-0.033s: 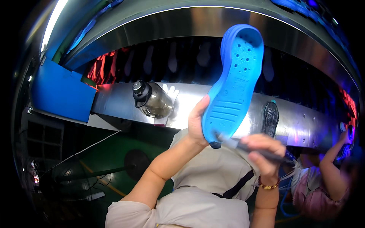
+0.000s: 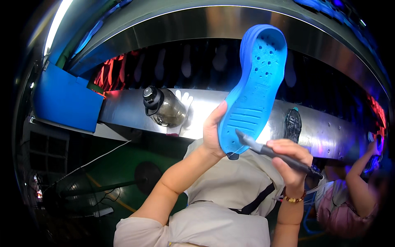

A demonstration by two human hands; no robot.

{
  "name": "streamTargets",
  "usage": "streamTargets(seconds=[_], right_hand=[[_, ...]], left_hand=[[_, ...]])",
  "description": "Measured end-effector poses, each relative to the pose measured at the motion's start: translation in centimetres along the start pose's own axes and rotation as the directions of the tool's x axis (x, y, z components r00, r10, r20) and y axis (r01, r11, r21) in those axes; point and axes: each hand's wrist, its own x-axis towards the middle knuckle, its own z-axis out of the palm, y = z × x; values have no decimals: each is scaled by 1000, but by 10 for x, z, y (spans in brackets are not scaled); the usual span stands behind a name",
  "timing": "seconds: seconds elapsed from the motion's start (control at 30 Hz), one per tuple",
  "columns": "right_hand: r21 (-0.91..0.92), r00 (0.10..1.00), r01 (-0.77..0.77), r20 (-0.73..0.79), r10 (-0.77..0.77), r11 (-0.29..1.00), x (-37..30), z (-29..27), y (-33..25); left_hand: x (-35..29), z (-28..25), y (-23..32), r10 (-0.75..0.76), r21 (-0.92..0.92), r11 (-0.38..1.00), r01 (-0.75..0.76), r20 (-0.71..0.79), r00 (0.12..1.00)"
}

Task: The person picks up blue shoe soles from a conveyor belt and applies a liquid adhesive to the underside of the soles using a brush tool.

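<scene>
A bright blue shoe sole [image 2: 249, 101] is held up over the steel ledge, its hollow inner side facing me, with small holes at the far end and ridges near the heel. My left hand [image 2: 214, 129] grips its left edge near the heel. In my right hand [image 2: 292, 158] is a dark grey brush [image 2: 267, 152], held like a pen, with a tapered tip. That tip lies over the heel area of the sole; whether it touches cannot be made out. A thin clear tube shows near the brush's back end. A small dark piece [image 2: 233, 156] shows at the heel's lower edge.
On the steel ledge [image 2: 197, 119] stand a water bottle [image 2: 168, 109], a white glove [image 2: 186, 99] partly behind it, and a black sole-shaped piece [image 2: 293, 127]. Beyond runs a dark channel with several sole shapes. A blue panel [image 2: 68, 96] juts in at left. Another person's arm [image 2: 360, 173] shows at right.
The brush tip has shifted up and slightly right over the heel, and is sharp now where it was blurred. My right hand has moved slightly right; the sole has barely moved.
</scene>
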Motion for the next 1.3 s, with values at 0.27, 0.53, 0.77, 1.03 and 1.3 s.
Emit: streamTargets(seconds=[0.27, 0.53, 0.77, 1.03, 1.3], right_hand=[[-158, 955, 60, 296, -11, 986, 11, 2, -9], [-239, 891, 71, 451, 46, 968, 9, -12, -15], [-335, 819, 101, 562, 113, 937, 15, -19, -28], [-317, 738, 14, 643, 204, 948, 23, -35, -23], [-270, 791, -223, 511, 336, 937, 18, -52, -18]], left_hand=[[8, 2, 10, -111, 8, 994, 111, 16, 994], [8, 19, 26, -560, 280, 738, 614, -253, 789], [-2, 25, 38, -669, 472, 502, 725, -319, 671], [-11, 31, 50, -669, 608, 341, 717, -380, 640], [-16, -1, 44, -560, 580, 522, 625, -320, 764]])
